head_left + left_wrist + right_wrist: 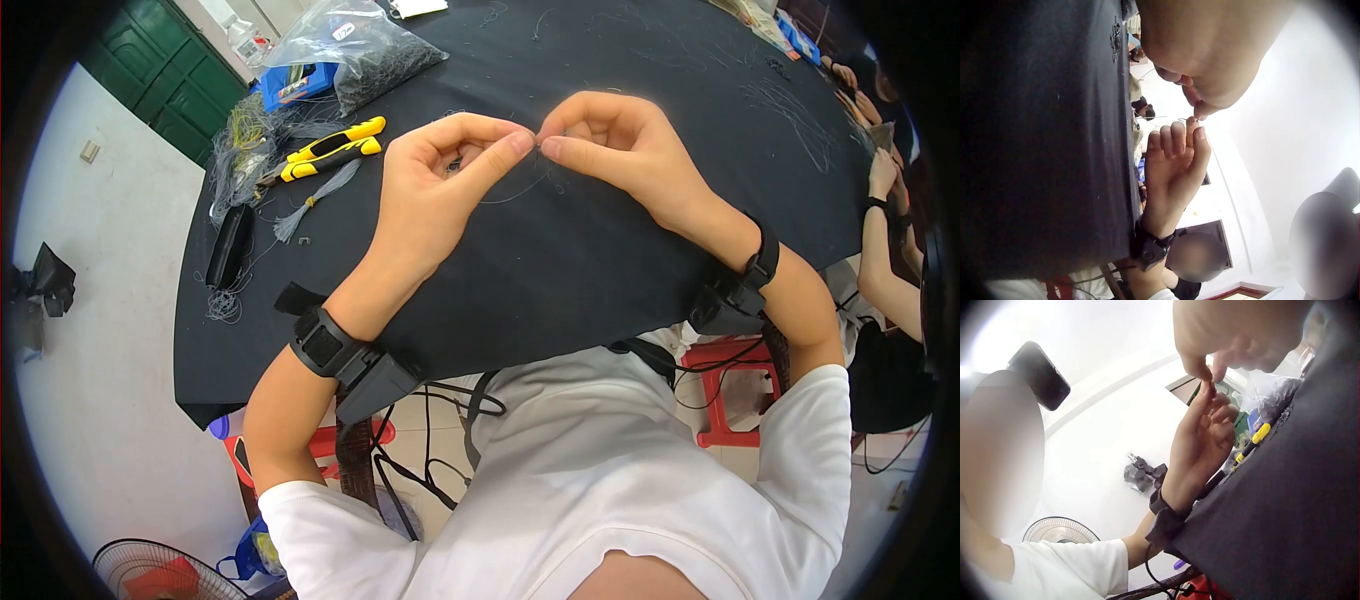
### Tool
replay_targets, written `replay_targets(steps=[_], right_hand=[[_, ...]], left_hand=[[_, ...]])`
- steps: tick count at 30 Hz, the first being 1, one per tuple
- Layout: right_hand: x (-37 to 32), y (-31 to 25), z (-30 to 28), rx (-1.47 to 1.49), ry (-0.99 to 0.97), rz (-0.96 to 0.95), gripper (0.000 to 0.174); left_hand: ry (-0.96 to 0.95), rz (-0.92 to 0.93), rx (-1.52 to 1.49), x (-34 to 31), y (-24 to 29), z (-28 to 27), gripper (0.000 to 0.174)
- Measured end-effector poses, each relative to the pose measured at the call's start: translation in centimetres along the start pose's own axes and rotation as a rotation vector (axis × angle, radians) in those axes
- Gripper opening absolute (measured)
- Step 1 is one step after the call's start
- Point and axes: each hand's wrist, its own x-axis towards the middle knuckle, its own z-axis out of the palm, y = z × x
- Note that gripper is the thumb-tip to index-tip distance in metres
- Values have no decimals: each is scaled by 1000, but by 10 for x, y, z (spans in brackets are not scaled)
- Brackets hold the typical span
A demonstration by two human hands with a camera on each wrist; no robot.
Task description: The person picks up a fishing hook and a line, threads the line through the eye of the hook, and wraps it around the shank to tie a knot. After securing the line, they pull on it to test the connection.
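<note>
In the head view both hands meet above the black-covered table, fingertips almost together. The left hand (pixel 435 185) pinches between thumb and index finger at the meeting point. Facing it, the right hand (pixel 630 155) pinches at the same spot, its other fingers curled. A thin line (pixel 515 196) trails in a curve beneath the fingertips; what lies between them is tiny and mostly hidden. The left wrist view also shows a short length of this line (pixel 1159 117) beside the pinched fingers. From the right wrist, the left hand (pixel 1200 444) appears with its thumb raised to the other hand's fingertips.
Yellow-and-black pliers (pixel 330 150) lie left of the hands, near a tied bundle of line (pixel 318 202) and a black case (pixel 230 248). Behind them are tangled line (pixel 238 150) and a clear bag of dark pieces (pixel 385 65). Other people sit along the right edge.
</note>
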Motion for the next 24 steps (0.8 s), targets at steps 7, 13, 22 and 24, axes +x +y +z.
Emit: replay_targets(steps=[7,13,22,24], right_hand=[[0,3,1,17,-10,-14,14],[0,2,1,19,-17,-6,11],[0,2,1,28,-17,8,10],[-1,1,1,24,-19,13,10]], left_hand=[[-76,-38,84,-1,1,-5,15],[-90,-30,101,0,0,-4,16],[-62,-39,116,-1,3,-4,14],[-66,-34,121,0,1,-4,15]])
